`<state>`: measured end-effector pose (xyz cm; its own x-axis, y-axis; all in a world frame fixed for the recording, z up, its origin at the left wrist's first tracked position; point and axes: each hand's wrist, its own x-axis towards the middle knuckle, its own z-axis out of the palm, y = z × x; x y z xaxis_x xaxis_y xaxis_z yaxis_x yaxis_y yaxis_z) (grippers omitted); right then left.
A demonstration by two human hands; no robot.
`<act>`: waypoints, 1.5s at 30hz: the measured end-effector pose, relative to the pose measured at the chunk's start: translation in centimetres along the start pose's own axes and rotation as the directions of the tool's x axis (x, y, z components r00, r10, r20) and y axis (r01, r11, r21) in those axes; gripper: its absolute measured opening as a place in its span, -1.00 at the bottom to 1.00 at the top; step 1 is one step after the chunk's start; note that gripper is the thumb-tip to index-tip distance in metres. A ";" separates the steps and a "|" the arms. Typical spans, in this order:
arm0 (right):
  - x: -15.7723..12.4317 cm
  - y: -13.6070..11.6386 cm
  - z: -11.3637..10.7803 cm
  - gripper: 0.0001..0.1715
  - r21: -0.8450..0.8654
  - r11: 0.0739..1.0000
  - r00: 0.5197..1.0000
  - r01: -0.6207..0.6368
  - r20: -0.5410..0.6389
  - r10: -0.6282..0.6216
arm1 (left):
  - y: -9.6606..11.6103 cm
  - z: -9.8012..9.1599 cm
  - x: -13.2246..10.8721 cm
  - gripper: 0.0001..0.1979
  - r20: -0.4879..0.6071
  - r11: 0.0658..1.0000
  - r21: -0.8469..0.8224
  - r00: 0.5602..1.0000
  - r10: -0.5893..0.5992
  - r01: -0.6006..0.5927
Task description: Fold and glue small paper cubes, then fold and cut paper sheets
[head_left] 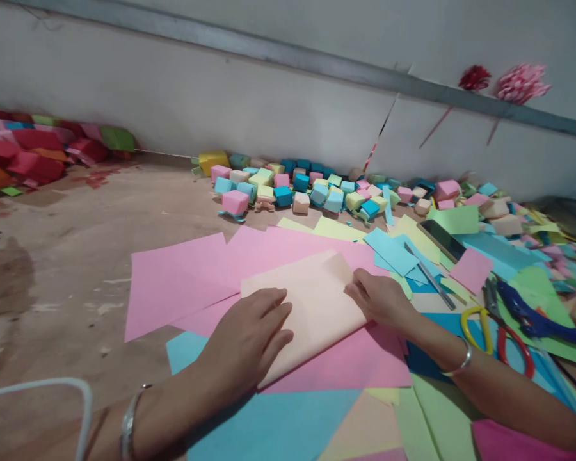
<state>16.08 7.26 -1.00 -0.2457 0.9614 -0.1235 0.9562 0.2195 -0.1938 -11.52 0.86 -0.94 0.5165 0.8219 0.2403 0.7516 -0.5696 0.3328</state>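
A folded sheet of cream paper [312,301] lies over pink sheets [187,275] in front of me. My left hand [254,333] rests flat on its left part, fingers stretched out. At the paper's right edge, my right hand [379,294] pinches the sheet between thumb and fingers, close to a raised, folded corner. Blue paper [273,422] and green paper [427,410] spread out beneath and nearer to me.
Scissors with yellow and red handles [513,352], a blue-handled tool [537,314], a pen [429,275] and a phone [441,240] lie to the right. Small paper cubes [300,182] line the wall. Larger paper boxes [33,150] are piled at far left.
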 end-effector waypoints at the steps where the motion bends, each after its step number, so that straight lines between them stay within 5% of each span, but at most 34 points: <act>1: 0.0 -0.1 0.0 -0.77 -0.013 1.000 1.000 -0.007 0.001 0.007 | -0.2 0.3 0.0 -0.68 0.006 0.999 0.045 1.000 0.009 -0.010; 12: 0.9 0.2 0.6 -0.65 0.032 0.999 0.995 0.009 -0.100 -0.006 | -0.3 0.5 -0.2 -0.60 0.111 0.980 0.201 0.993 -0.033 0.010; 19: 1.0 0.3 0.8 -0.64 0.068 0.998 0.992 0.013 -0.126 -0.004 | -2.6 -1.4 1.8 -0.64 0.033 0.916 0.307 0.960 -0.279 0.256; 23: 1.1 0.4 0.9 -0.64 0.078 0.997 0.993 0.006 -0.117 0.003 | -4.4 -2.3 2.5 -0.50 0.012 0.909 0.171 0.922 -0.388 0.380; 30: 1.1 0.7 1.0 -0.63 0.074 0.997 0.994 0.034 -0.109 -0.026 | -5.9 -2.6 3.0 -0.69 0.109 0.856 -0.067 0.856 -0.505 0.513; 36: 1.0 0.8 1.2 -0.64 0.035 0.998 0.993 0.045 -0.109 -0.041 | -5.5 -2.6 3.1 -0.61 -0.013 0.814 -0.369 0.873 -0.488 0.449; 45: 0.3 0.8 1.7 -0.68 0.021 0.998 0.984 0.066 -0.168 -0.061 | -5.3 -2.6 3.1 -0.67 0.001 0.779 -0.404 0.852 -0.524 0.479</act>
<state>16.53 7.49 -2.85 -0.2734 0.9604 0.0543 0.9345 0.2786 -0.2217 -14.92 6.42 0.45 0.0470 0.9985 0.0294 0.6675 -0.0533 0.7427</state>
